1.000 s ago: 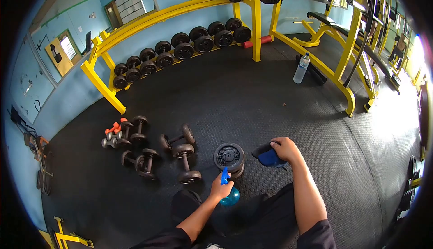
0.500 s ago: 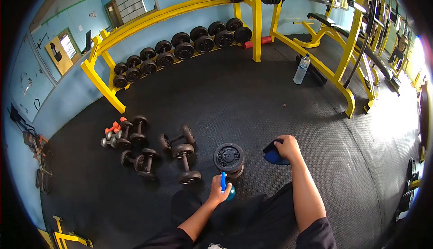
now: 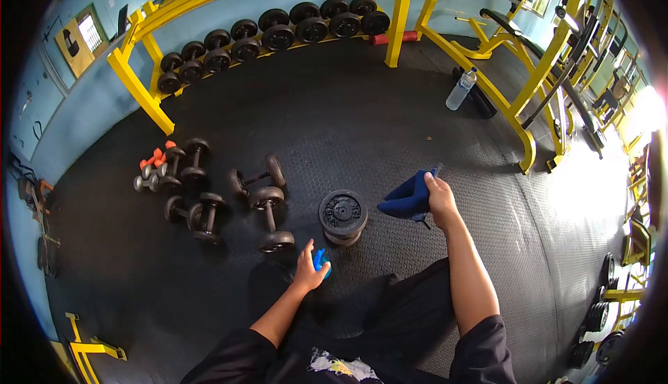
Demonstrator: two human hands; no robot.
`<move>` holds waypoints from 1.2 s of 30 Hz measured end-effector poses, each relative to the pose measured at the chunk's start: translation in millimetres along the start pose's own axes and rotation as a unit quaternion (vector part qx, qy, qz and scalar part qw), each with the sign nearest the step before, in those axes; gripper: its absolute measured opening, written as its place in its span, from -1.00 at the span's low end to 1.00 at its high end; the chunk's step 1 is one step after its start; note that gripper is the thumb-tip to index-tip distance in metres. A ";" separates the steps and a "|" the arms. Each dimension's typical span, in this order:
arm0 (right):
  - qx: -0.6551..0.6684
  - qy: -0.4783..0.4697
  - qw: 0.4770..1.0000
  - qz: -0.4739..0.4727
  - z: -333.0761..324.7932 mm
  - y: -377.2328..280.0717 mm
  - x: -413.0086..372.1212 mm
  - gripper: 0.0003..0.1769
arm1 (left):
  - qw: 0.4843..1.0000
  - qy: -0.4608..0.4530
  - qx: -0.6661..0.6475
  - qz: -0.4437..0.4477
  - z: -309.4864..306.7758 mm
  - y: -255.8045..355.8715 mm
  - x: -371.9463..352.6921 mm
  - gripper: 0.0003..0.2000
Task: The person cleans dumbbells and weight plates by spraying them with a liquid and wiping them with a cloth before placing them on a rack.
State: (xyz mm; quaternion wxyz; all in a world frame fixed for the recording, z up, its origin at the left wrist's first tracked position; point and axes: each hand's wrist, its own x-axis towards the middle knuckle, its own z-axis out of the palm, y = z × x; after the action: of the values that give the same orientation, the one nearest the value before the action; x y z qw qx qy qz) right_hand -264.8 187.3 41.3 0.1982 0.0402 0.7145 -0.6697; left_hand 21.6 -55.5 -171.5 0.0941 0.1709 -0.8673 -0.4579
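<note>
My left hand [image 3: 307, 270] is beside a small bottle with a bright blue top [image 3: 321, 259] and teal body, which looks like a spray bottle. The fingers are stretched out and apart around it, the thumb close to the top. My right hand [image 3: 441, 200] is closed on a dark blue cloth [image 3: 407, 197], which hangs folded out to the left above the floor. Between the two hands stands a stack of round black weight plates [image 3: 344, 211]. Left of the stack, a dark dumbbell [image 3: 271, 218] lies on the floor with another dumbbell [image 3: 257, 177] behind it.
More dark dumbbells [image 3: 207, 217] and small orange dumbbells [image 3: 156, 156] lie to the left. A yellow rack [image 3: 142, 99] holding a row of dumbbells runs along the back wall. A water bottle [image 3: 461, 90] stands by a yellow machine frame [image 3: 511, 113] at the right.
My left hand has moved left with the blue-topped bottle and its fingers have spread. My right hand has raised the cloth, which now hangs wider. The view has tilted down.
</note>
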 end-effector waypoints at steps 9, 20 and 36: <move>-0.589 -0.215 0.746 -0.224 94.2 79.1 -44.4 -0.43 | 0.993 0.028 -0.109 0.048 -19.6 37.5 29.8 -0.11; -0.631 -0.287 0.660 -0.290 147.5 120.6 -46.6 -0.31 | 0.972 0.006 -0.235 0.005 -11.6 36.3 47.3 -0.26; -0.650 -0.001 0.680 -0.341 183.9 133.4 -26.6 0.03 | 0.965 0.035 -0.257 0.045 -11.2 25.7 50.6 -0.33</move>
State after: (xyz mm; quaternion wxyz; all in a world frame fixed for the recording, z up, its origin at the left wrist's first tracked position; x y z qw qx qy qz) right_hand -155.1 27.2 -79.8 -0.0664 -0.3460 0.9340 -0.0587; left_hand -27.0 -70.0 -143.6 0.1856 0.1175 -0.7232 -0.6547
